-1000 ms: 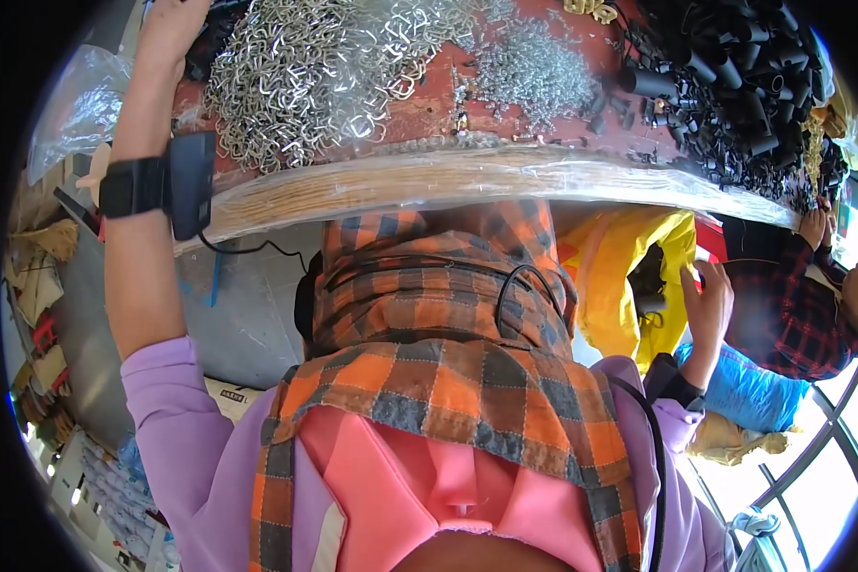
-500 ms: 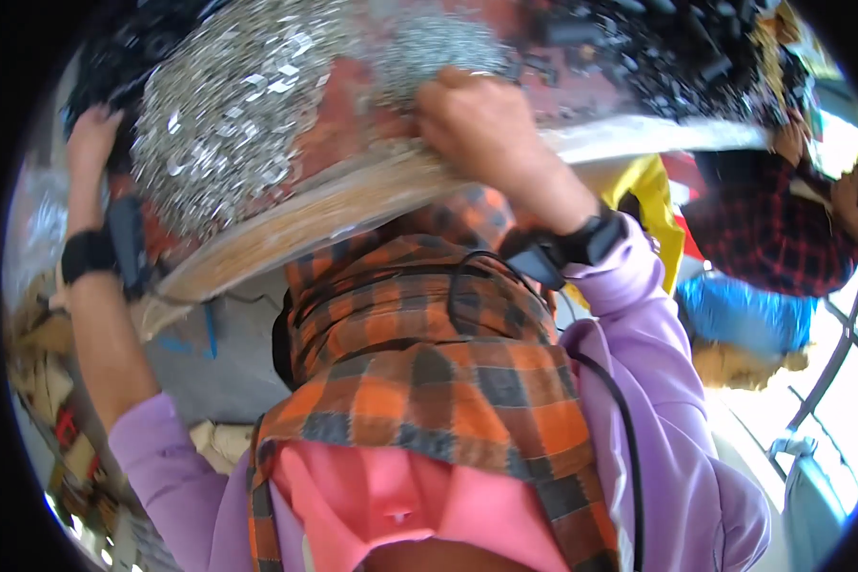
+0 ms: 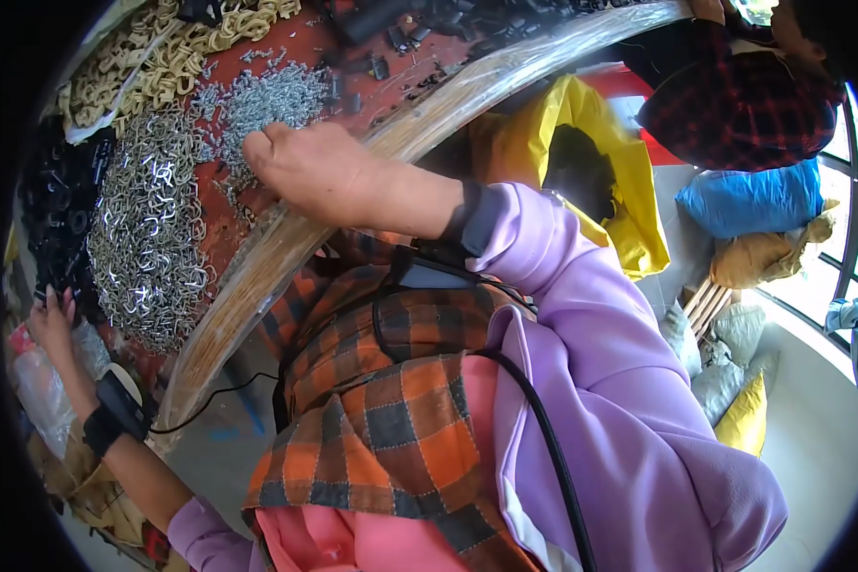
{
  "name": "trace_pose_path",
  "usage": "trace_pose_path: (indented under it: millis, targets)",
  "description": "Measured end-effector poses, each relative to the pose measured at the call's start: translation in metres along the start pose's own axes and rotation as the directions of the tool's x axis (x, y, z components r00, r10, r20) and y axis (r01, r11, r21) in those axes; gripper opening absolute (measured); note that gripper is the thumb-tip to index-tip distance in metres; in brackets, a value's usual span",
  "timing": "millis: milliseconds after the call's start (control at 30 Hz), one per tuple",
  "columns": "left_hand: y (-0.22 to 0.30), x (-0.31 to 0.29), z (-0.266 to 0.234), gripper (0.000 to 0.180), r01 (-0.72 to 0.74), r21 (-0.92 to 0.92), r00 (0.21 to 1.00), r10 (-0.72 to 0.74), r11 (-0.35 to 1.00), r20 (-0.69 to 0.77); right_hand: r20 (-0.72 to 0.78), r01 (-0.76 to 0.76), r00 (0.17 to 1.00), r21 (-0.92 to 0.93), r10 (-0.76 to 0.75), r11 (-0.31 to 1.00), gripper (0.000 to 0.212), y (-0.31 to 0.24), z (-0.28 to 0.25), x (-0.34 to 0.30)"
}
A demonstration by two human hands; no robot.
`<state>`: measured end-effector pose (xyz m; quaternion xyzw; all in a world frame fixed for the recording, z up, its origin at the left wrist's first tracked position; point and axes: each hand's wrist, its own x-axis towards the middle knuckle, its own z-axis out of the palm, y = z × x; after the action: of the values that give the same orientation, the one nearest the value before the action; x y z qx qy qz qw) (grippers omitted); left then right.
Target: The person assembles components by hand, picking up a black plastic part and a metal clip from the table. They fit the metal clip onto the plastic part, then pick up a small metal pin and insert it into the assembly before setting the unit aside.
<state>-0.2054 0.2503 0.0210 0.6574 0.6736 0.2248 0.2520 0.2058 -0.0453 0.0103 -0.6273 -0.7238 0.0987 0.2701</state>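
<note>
My right hand is closed, its knuckles up, at the near edge of a heap of small silver screws. Its fingertips are turned away, so what they pinch is hidden. At the far left, my left hand has its fingers apart at the near end of a pile of black plastic parts. Between the two hands spreads a big heap of bent metal links. All these heaps lie on a red tabletop.
A plastic-wrapped wooden edge curves along the table front. Beige loops and more black parts lie farther back. An open yellow sack stands to the right, near a person in a checked shirt and a blue sack.
The view has swung right, so the table now sits toward the left. My right hand stays closed by the screws; my left hand is now at the near end of the black parts, fingers spread.
</note>
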Motion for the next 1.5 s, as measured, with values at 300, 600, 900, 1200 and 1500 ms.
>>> trace_pose_path:
  millis: [300,600,900,1200,1500]
  targets:
    - [0.197,-0.233,0.113,0.021,0.244,-0.607,0.764,0.236,0.756,0.601,0.059,-0.062,0.998,0.869,0.023,0.49,0.015,-0.016,0.002,0.008]
    - [0.192,-0.253,0.14,0.008,0.052,-0.719,0.799,0.403,0.693,0.446,0.452,-0.461,0.873,0.887,0.183,0.012,0.013,-0.038,-0.014,0.007]
    - [0.189,-0.254,0.143,0.008,0.096,-0.784,0.824,0.393,0.613,0.408,0.423,-0.429,0.89,0.903,0.169,-0.003,0.013,-0.042,-0.015,0.005]
    - [0.187,-0.256,0.148,0.016,0.558,-0.737,0.673,0.311,0.382,0.671,0.237,-0.317,0.948,0.654,0.212,0.687,0.008,-0.044,-0.023,-0.001]
    - [0.181,-0.254,0.142,0.022,0.791,-0.596,0.522,0.354,0.141,0.776,-0.015,0.111,0.994,0.246,-0.111,0.963,0.011,-0.036,-0.031,0.006]
